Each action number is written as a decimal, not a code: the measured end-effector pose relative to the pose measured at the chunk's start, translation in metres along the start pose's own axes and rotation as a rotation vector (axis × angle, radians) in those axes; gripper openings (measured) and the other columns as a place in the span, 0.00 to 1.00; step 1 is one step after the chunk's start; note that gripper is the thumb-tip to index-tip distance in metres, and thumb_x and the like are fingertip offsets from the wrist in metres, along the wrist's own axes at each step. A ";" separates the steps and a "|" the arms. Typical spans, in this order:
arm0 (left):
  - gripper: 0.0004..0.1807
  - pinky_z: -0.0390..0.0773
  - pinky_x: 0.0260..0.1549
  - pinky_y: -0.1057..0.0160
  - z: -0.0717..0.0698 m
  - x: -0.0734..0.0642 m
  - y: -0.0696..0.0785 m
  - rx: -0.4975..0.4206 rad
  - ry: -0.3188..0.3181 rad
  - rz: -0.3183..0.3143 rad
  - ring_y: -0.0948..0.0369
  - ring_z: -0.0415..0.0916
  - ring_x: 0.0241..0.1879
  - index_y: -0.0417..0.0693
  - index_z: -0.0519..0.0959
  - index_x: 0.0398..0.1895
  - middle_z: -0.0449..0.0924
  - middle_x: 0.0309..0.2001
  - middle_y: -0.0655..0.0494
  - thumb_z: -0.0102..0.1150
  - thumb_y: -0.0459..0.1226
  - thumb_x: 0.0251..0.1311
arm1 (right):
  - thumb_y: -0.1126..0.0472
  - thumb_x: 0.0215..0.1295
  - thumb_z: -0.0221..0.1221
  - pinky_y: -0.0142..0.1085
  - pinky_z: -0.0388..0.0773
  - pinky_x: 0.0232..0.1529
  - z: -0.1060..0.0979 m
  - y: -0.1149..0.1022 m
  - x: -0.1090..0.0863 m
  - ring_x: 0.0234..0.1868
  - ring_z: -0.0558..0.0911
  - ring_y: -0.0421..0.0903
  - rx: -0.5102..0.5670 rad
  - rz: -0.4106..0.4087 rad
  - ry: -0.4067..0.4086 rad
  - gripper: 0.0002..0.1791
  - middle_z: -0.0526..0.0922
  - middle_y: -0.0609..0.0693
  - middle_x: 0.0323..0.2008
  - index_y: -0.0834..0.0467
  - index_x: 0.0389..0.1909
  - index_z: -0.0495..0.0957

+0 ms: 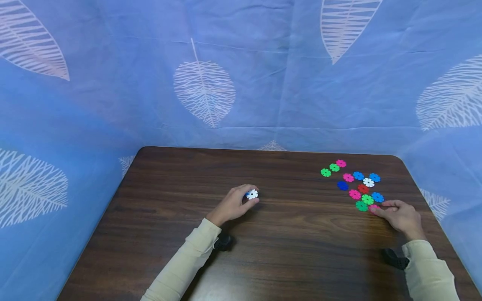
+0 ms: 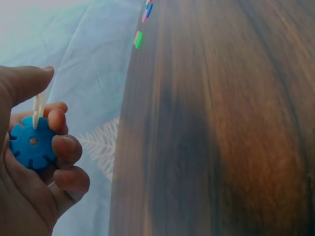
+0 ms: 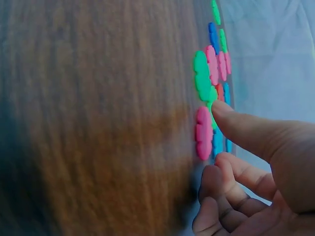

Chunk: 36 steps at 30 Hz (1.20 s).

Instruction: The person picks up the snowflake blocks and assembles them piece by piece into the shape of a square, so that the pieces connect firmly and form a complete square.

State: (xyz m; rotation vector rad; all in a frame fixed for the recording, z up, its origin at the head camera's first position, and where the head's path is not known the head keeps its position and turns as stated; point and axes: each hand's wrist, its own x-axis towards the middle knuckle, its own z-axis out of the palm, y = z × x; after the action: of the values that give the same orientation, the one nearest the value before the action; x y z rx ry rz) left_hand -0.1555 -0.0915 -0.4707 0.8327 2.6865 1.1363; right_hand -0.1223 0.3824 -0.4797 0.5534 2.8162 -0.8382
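Holding joined discs (image 2: 30, 146), left grip (image 1: 232, 203) curled

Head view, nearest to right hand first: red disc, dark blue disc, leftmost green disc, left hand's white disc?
1. Red disc: left of right hand.
2. Dark blue disc: farther left.
3. Leftmost green disc: cluster's left edge.
4. White disc: in left hand.

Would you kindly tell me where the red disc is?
In the head view, the red disc lies on the right of the table, between a white disc and a green disc, beyond the right hand.
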 end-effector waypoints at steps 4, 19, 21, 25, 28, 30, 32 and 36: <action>0.21 0.76 0.38 0.67 0.000 0.000 -0.003 -0.005 0.008 -0.005 0.63 0.75 0.41 0.45 0.72 0.59 0.78 0.53 0.52 0.52 0.45 0.67 | 0.39 0.60 0.58 0.55 0.66 0.42 0.002 -0.001 0.001 0.46 0.70 0.66 0.016 0.039 -0.005 0.39 0.80 0.69 0.39 0.73 0.50 0.70; 0.20 0.77 0.39 0.66 0.001 -0.001 -0.002 -0.010 -0.001 0.000 0.63 0.76 0.42 0.45 0.72 0.59 0.77 0.53 0.53 0.52 0.45 0.67 | 0.46 0.63 0.59 0.57 0.63 0.45 0.005 -0.003 0.000 0.43 0.70 0.64 0.050 0.056 0.037 0.31 0.78 0.69 0.36 0.72 0.45 0.68; 0.21 0.78 0.42 0.64 0.000 -0.001 -0.002 -0.013 0.000 0.000 0.62 0.76 0.45 0.45 0.72 0.59 0.77 0.54 0.51 0.52 0.44 0.67 | 0.51 0.64 0.58 0.57 0.62 0.46 0.007 -0.003 -0.001 0.41 0.72 0.63 0.050 0.024 0.069 0.26 0.79 0.69 0.35 0.72 0.45 0.69; 0.20 0.78 0.46 0.60 -0.002 -0.001 0.000 -0.030 0.007 -0.003 0.59 0.76 0.50 0.43 0.72 0.58 0.77 0.55 0.49 0.52 0.43 0.67 | 0.60 0.66 0.54 0.52 0.65 0.40 0.008 -0.010 -0.005 0.33 0.75 0.57 0.027 -0.045 0.131 0.17 0.79 0.68 0.35 0.71 0.46 0.69; 0.20 0.78 0.45 0.60 -0.003 -0.001 0.001 -0.042 0.005 -0.004 0.60 0.77 0.48 0.43 0.73 0.57 0.78 0.53 0.50 0.52 0.44 0.67 | 0.61 0.66 0.54 0.43 0.66 0.32 0.006 -0.023 -0.012 0.27 0.76 0.45 0.009 -0.122 0.179 0.15 0.79 0.67 0.35 0.70 0.46 0.70; 0.20 0.78 0.45 0.60 -0.003 -0.001 0.001 -0.050 0.001 -0.003 0.60 0.77 0.47 0.42 0.72 0.57 0.78 0.52 0.50 0.52 0.43 0.67 | 0.61 0.67 0.55 0.39 0.65 0.30 0.005 -0.035 -0.017 0.23 0.73 0.32 0.009 -0.182 0.210 0.16 0.80 0.67 0.36 0.71 0.46 0.72; 0.19 0.78 0.44 0.61 -0.002 0.000 0.001 -0.046 -0.002 0.004 0.61 0.76 0.46 0.42 0.72 0.56 0.78 0.50 0.52 0.52 0.43 0.67 | 0.59 0.67 0.56 0.40 0.66 0.31 0.006 -0.048 -0.022 0.21 0.68 0.23 0.021 -0.247 0.234 0.18 0.81 0.67 0.35 0.71 0.46 0.74; 0.18 0.78 0.43 0.62 0.000 -0.001 0.003 -0.041 -0.003 0.023 0.62 0.76 0.44 0.42 0.72 0.55 0.78 0.47 0.53 0.52 0.43 0.67 | 0.55 0.67 0.57 0.40 0.69 0.29 0.012 -0.071 -0.026 0.20 0.69 0.23 0.114 -0.316 0.261 0.19 0.84 0.64 0.32 0.70 0.45 0.78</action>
State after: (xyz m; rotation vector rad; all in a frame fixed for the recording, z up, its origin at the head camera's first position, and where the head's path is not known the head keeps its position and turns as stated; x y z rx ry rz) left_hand -0.1539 -0.0901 -0.4692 0.8604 2.6480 1.1896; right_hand -0.1251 0.3129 -0.4482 0.2481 3.1642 -1.0571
